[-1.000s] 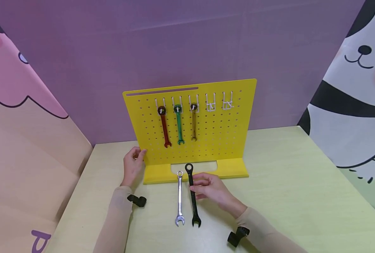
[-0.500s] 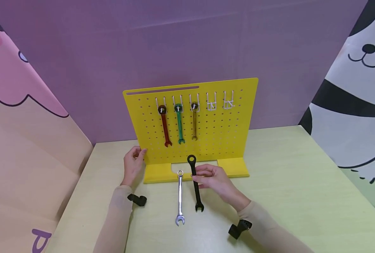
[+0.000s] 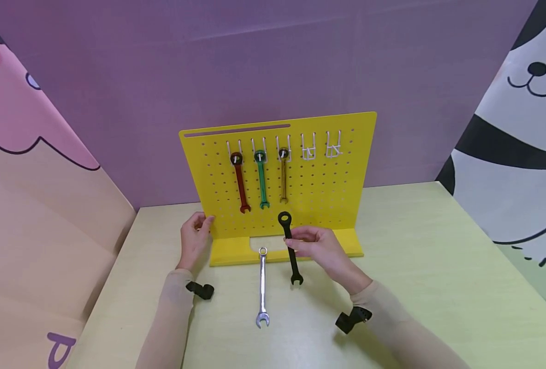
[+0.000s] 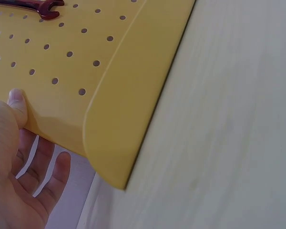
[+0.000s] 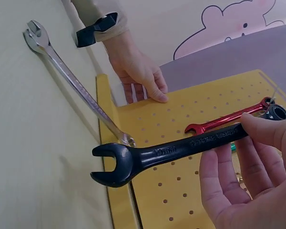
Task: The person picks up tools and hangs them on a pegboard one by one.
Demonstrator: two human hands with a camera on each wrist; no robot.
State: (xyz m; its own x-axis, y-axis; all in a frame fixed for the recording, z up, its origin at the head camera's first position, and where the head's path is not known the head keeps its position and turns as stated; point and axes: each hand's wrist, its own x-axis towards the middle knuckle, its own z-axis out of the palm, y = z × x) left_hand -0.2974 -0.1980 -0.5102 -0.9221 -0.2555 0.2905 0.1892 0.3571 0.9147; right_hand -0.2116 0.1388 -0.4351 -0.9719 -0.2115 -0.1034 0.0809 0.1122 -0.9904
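My right hand (image 3: 326, 253) pinches a black combination wrench (image 3: 294, 264) between thumb and fingers. The wrench stands nearly upright in front of the yellow pegboard (image 3: 321, 192), ring end up and open end down, raised over the table. In the right wrist view, the open jaw of the black wrench (image 5: 167, 151) points left. My left hand (image 3: 193, 245) grips the board's left edge; in the left wrist view its thumb (image 4: 17, 106) lies on the front face and the other fingers reach behind. A silver combination wrench (image 3: 262, 287) lies with its ring end at the board's base.
Red (image 3: 240, 187), green (image 3: 261, 183) and gold (image 3: 284, 179) wrenches hang by their ring ends from white hooks. Two more white wire hooks (image 3: 308, 152) project at the board's upper right. Behind the pale table (image 3: 420, 246) rises a purple backdrop (image 3: 273, 61).
My right hand has lifted the black wrench off its place beside the silver one, moving it up and slightly right toward the board. My left hand keeps its grip on the board's edge.
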